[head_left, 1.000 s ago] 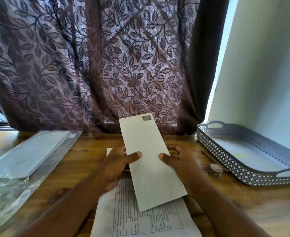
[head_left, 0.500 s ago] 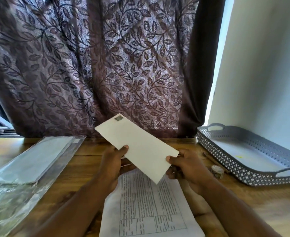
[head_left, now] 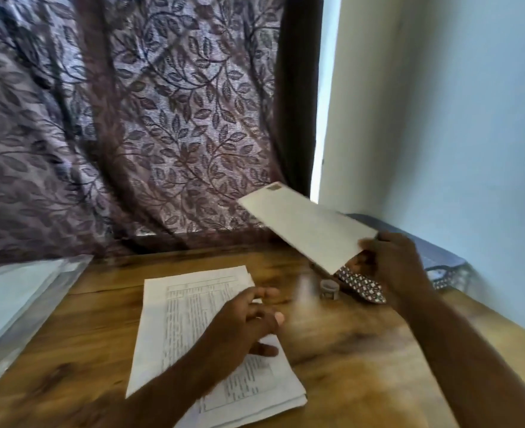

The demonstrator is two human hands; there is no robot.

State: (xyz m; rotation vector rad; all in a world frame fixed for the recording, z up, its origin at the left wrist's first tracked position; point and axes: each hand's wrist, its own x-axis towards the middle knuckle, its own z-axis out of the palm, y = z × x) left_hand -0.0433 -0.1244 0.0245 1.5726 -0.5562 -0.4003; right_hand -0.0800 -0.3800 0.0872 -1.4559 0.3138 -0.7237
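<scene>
Tabletop (head_left: pixel 347 350): lies beneath both grips. If the envelope slips free, I judge it would land here, short of the tray.
Tray (head_left: pixel 361 284): sits just under and beyond the right grip, and its patterned wall shows below the envelope's lower edge. The envelope is long, so it could catch the rim and end up propped or tipped out rather than flat inside.
Printed sheets (head_left: pixel 187 319): a loose stack under the left grip. A brush of that wrist could skew the stack or fan it out.
Envelope (head_left: pixel 307 227): held in the air by one end, with the rest reaching up and to the left of the right grip and the stamp at the far tip.
Right grip (head_left: pixel 391 267): pinches the envelope's near end, thumb on top. With only one end held, the free length could swivel or sag.
Left grip (head_left: pixel 245 322): loose and holding nothing, over the sheets' right edge. Blur hides whether it touches the paper.
Small roll (head_left: pixel 329 288): stands just below and left of the right grip, beside the tray wall. A hand coming down could knock it.
</scene>
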